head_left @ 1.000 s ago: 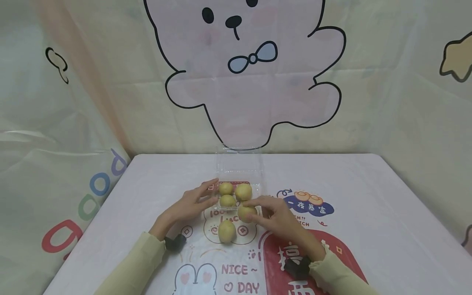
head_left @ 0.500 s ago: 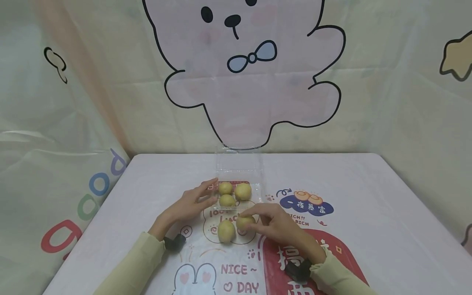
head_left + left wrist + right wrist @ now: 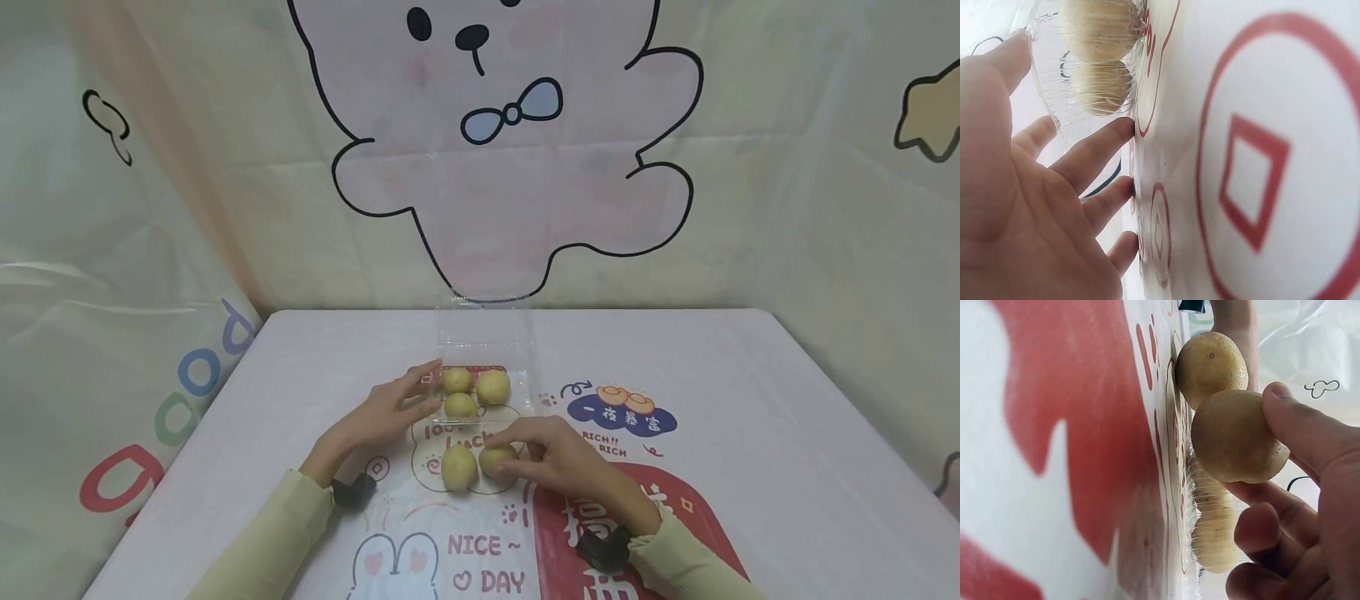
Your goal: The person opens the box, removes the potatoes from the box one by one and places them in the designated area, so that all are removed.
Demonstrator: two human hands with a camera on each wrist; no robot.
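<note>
My right hand (image 3: 558,454) pinches a potato (image 3: 1235,437) between thumb and fingers, low over the table in front of the box. Just left of it another potato (image 3: 459,468) lies on the cloth; the two overlap in the right wrist view. A clear plastic clamshell box (image 3: 523,408) has its lid (image 3: 486,325) folded back, with three potatoes (image 3: 492,388) inside. At the box's left side is my left hand (image 3: 386,412), fingers spread and holding nothing. Up close in the left wrist view, its thumb and one fingertip (image 3: 1047,128) meet the ribbed plastic wall.
The white tabletop (image 3: 712,375) has printed red lettering and cartoon drawings. Behind it hangs a curtain (image 3: 600,192) with a large cartoon animal, and another curtain side runs along the left. A black wrist strap device (image 3: 606,548) sits on each wrist.
My right hand has drawn its potato from the box's front edge toward me, down beside the loose potato. The left hand stays at the box; the head view has shifted slightly.
</note>
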